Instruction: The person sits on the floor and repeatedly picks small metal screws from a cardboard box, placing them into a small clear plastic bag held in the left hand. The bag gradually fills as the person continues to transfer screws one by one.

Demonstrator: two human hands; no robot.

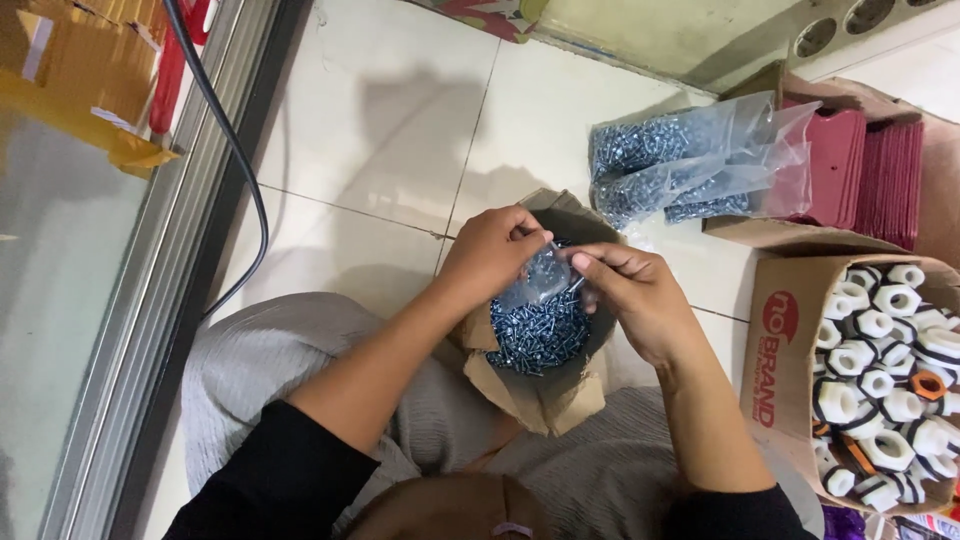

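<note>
Seated on the tiled floor (pixel 380 130), a person's left hand (pixel 490 255) and right hand (pixel 640 295) each pinch a small clear bag (pixel 535 278) of screws above a screw-filled cardboard box (pixel 545 395); a loosened grip could spill screws, and the thin plastic might tear.

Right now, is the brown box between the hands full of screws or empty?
Nearly full. The open cardboard box shows a heap of silvery screws close to its rim, under the small clear bag held by both hands.
</note>
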